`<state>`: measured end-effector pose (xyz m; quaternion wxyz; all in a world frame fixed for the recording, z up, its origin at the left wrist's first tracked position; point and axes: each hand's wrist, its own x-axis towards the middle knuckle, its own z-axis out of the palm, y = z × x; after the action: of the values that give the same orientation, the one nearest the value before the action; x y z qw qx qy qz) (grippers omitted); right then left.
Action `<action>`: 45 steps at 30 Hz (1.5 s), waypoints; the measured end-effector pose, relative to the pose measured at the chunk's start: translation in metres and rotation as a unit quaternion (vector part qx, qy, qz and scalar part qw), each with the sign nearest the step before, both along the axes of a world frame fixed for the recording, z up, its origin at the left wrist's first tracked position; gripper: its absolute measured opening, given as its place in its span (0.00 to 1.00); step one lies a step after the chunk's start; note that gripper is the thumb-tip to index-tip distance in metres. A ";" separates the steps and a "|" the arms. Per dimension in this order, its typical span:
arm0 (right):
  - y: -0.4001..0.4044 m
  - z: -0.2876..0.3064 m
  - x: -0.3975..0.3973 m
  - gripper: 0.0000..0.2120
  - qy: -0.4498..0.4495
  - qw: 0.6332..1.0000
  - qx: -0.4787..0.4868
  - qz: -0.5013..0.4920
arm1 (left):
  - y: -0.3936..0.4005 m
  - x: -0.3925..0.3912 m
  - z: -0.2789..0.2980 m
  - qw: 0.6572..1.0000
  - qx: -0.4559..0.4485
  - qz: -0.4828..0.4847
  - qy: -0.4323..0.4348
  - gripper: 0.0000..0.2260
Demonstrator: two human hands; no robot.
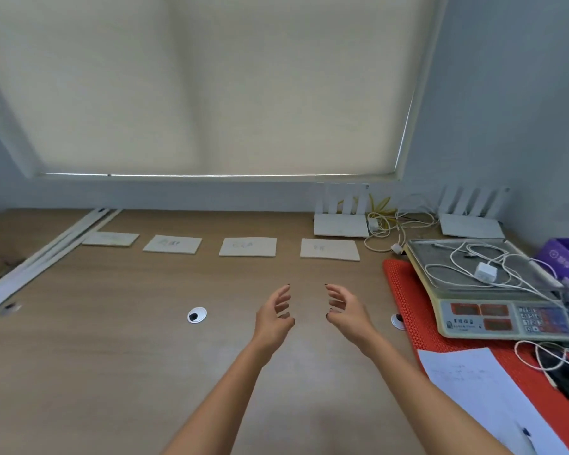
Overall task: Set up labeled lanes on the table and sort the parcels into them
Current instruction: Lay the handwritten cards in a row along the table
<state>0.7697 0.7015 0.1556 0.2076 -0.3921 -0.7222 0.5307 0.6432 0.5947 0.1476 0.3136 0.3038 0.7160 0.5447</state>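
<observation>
Several white label cards lie in a row along the far side of the wooden table [112, 356]: a far-left card [110, 239], a second card [172, 244], a third card [247, 246] and a right-hand card [329, 248], each with faint writing. My left hand [274, 318] and my right hand [345, 311] hover side by side over the middle of the table, in front of the cards, palms facing each other. Both hold nothing, with fingers apart and curled. No parcels are visible.
A weighing scale [486, 290] with white cables and a charger on its pan sits on a red mat [404, 290] at the right. A white sheet [473, 385] lies near the front right. Two white routers [340, 221] stand at the back. White strips [46, 254] lie at the left.
</observation>
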 end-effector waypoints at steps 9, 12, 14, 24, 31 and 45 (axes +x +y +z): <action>-0.111 -0.003 -0.066 0.28 0.000 1.000 0.012 -0.017 | -0.119 -0.087 0.001 1.000 0.024 -0.011 0.003 0.30; -0.165 -0.008 -0.099 0.28 0.010 0.999 0.000 -0.046 | -0.174 -0.133 0.000 0.999 0.019 -0.020 -0.018 0.31; -0.201 -0.010 -0.118 0.28 0.004 0.999 -0.004 -0.052 | -0.209 -0.161 0.003 0.999 0.011 -0.026 -0.024 0.32; -0.295 0.013 -0.191 0.29 0.035 0.997 -0.011 -0.065 | -0.304 -0.246 0.023 1.000 0.004 -0.028 -0.010 0.33; -0.326 0.009 -0.240 0.31 0.034 0.999 -0.025 -0.034 | -0.332 -0.269 0.015 0.999 -0.008 -0.035 -0.024 0.34; -0.421 -0.012 -0.440 0.28 0.021 0.999 -0.030 0.011 | -0.428 -0.459 -0.012 0.999 0.016 0.014 -0.030 0.34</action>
<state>0.3295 0.2806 0.1432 0.2052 -0.3787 -0.7059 0.5623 0.1846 0.1665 0.1358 0.3229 0.2824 0.7014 0.5692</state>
